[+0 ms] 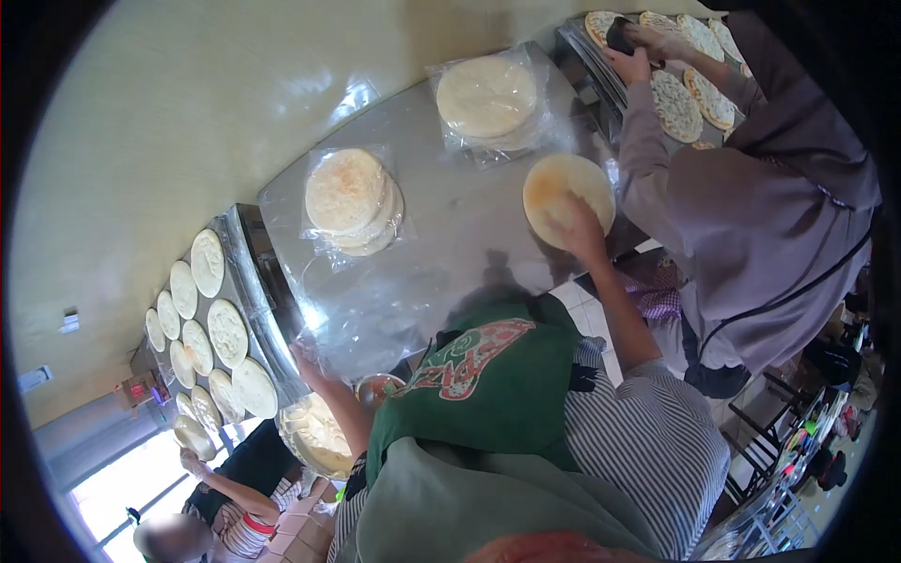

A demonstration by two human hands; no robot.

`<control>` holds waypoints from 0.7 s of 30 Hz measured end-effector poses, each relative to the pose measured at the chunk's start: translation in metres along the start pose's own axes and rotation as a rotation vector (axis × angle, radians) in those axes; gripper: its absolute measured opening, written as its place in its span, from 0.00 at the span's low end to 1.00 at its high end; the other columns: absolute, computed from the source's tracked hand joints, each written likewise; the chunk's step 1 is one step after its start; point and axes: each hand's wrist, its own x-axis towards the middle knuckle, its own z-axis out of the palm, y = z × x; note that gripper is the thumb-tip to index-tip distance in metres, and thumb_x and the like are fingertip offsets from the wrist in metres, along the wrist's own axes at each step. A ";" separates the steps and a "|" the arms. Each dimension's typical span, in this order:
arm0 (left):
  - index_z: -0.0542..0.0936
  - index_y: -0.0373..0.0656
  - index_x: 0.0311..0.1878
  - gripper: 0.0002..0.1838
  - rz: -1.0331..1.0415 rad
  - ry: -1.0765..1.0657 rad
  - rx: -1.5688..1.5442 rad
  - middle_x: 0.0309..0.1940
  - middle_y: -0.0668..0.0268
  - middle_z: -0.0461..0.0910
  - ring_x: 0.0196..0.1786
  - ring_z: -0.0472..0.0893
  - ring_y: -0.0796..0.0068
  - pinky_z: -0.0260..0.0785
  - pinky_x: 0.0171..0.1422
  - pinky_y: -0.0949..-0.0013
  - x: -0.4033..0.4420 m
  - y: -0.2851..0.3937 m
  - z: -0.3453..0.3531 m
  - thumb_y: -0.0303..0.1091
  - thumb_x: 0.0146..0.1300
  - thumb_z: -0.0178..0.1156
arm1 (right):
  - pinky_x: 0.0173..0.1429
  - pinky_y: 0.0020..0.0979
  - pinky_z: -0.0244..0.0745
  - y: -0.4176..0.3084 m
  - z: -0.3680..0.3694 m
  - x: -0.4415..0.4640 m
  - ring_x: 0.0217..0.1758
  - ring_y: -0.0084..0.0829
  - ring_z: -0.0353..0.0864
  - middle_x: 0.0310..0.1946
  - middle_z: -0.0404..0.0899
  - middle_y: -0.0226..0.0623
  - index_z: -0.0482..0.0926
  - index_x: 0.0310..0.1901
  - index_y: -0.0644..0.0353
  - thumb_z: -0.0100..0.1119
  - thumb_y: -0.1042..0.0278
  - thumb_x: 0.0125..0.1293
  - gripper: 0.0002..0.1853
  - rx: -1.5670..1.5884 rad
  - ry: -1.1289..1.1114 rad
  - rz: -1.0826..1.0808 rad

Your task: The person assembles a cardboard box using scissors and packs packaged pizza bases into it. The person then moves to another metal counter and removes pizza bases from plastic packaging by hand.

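Observation:
A round pale flatbread (591,183) with a browned patch lies at the right of the metal table. Over its lower part rests my right hand (579,230), fingers spread and somewhat blurred. At the table's lower left edge, my left hand (312,368) is closed at the edge of a clear plastic bag (375,338); its fingertips are hard to see. Several flatbreads in clear wrap form a stack (347,192) at the left of the table. Another wrapped stack (486,97) sits at the far side.
On the left, a metal rack (246,314) bears several flatbreads, with a person's hand (194,463) at one. A bowl of pale cream (319,432) stands below my left arm. At right, a co-worker (751,216) handles a dark object over a tray of topped breads (676,103).

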 end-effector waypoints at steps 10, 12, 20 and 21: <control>0.77 0.40 0.55 0.20 0.396 -0.381 0.553 0.13 0.78 0.68 0.15 0.62 0.91 0.50 0.19 0.84 -0.062 0.048 0.060 0.44 0.68 0.53 | 0.66 0.42 0.59 0.070 0.047 0.298 0.63 0.51 0.67 0.56 0.71 0.57 0.72 0.56 0.68 0.34 0.30 0.63 0.43 0.652 0.149 0.591; 0.75 0.41 0.58 0.19 0.371 -0.517 0.638 0.13 0.78 0.65 0.16 0.61 0.91 0.51 0.20 0.83 -0.086 0.054 0.117 0.41 0.69 0.52 | 0.66 0.42 0.59 0.082 0.058 0.310 0.64 0.51 0.66 0.57 0.70 0.59 0.72 0.56 0.71 0.30 0.28 0.62 0.46 0.600 -0.023 0.715; 0.63 0.50 0.68 0.27 0.569 -1.032 1.035 0.15 0.64 0.72 0.21 0.74 0.76 0.67 0.31 0.69 -0.094 -0.052 0.363 0.44 0.68 0.51 | 0.61 0.34 0.64 0.048 0.042 0.327 0.57 0.40 0.74 0.53 0.75 0.50 0.73 0.55 0.70 0.42 0.30 0.61 0.43 0.710 -0.126 0.631; 0.62 0.51 0.69 0.28 0.544 -1.038 0.995 0.17 0.61 0.74 0.21 0.75 0.73 0.68 0.32 0.67 -0.091 -0.069 0.385 0.46 0.67 0.51 | 0.60 0.33 0.65 0.048 0.043 0.327 0.56 0.38 0.74 0.52 0.76 0.48 0.73 0.55 0.70 0.43 0.31 0.61 0.42 0.697 -0.147 0.554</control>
